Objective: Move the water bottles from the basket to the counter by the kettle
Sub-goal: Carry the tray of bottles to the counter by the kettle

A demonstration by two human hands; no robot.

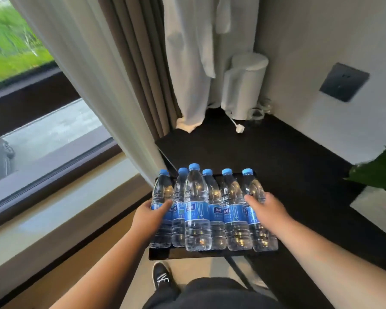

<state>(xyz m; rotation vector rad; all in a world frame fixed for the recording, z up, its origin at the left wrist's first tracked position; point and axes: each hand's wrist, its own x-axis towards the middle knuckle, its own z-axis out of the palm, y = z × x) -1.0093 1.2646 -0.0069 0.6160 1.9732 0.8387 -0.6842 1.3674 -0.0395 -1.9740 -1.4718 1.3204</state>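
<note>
Several clear water bottles [196,210] with blue caps and blue labels stand upright in a shallow black basket [187,254] held in front of me, at the near edge of the black counter [265,152]. My left hand [148,216] wraps the leftmost bottle [162,208] at its label. My right hand [266,208] presses against the rightmost bottle [254,210] from the right side. The white kettle [243,85] stands at the counter's far corner by the wall, its cord and plug [240,129] lying on the counter.
Grey and white curtains [125,74] hang left of the counter, with a white robe [189,63] hanging beside the kettle. Clear glasses [260,110] stand right of the kettle. A dark wall socket [343,82] and a green plant [379,168] are on the right.
</note>
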